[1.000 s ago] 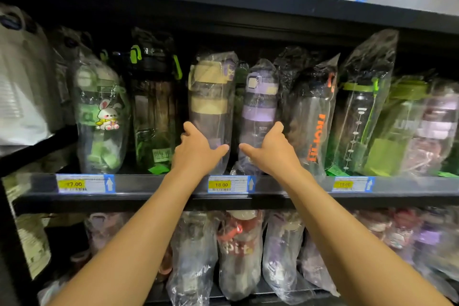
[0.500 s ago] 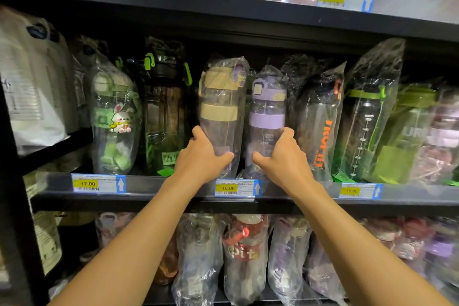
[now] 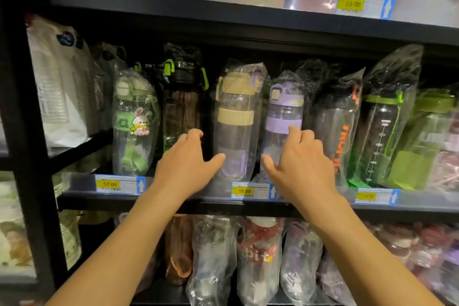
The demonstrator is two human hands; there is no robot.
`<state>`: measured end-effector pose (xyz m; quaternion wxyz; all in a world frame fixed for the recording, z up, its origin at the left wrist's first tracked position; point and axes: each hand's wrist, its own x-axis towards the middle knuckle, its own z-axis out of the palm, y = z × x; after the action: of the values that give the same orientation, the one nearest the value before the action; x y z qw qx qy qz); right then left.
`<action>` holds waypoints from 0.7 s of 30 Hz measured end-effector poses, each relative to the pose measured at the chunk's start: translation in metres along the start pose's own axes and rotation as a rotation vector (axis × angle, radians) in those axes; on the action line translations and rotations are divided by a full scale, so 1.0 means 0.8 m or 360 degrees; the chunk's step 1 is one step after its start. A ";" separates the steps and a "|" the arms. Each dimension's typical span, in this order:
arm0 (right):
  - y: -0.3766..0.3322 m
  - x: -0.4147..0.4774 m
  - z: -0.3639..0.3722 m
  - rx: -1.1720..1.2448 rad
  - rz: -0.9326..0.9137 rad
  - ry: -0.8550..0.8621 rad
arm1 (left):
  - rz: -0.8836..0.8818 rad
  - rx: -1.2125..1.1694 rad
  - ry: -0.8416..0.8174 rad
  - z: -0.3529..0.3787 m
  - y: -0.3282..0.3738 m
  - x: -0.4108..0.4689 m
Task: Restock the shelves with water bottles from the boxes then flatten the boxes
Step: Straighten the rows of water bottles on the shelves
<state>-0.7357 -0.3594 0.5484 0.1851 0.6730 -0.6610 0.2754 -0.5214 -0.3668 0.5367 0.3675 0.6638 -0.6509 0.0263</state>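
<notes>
Two bagged bottles, beige-lidded [image 3: 234, 119] and purple-lidded [image 3: 283, 117], stand upright on the middle shelf [image 3: 173, 197]; left hand [image 3: 185, 166] and right hand [image 3: 301, 163], loosely spread and gripping nothing, flank them, seemingly squaring the row.

hands [image 3: 185, 164]: 2 | price tags [image 3: 244, 191]: 5 | shelf boards [image 3: 223, 202]: 2
</notes>
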 end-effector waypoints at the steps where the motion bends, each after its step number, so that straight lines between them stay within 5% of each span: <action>1: -0.011 -0.006 -0.007 -0.0052 -0.0059 0.0030 | 0.0027 0.0071 0.0057 -0.012 -0.010 -0.004; 6: -0.076 -0.016 -0.021 0.0088 -0.0421 -0.0067 | 0.0032 0.0426 0.0206 -0.065 -0.064 -0.016; 10: -0.132 0.001 -0.008 0.0607 -0.0616 -0.0383 | -0.0157 0.0484 0.0265 -0.085 -0.115 0.000; 21: -0.223 0.048 0.059 0.1159 0.0068 -0.0632 | -0.0558 0.0024 -0.0033 -0.059 -0.189 0.067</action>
<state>-0.5541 -0.4085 0.5559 -0.2020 0.7207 -0.5571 0.3598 -0.3587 -0.4054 0.5303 0.3547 0.7702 -0.5285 -0.0401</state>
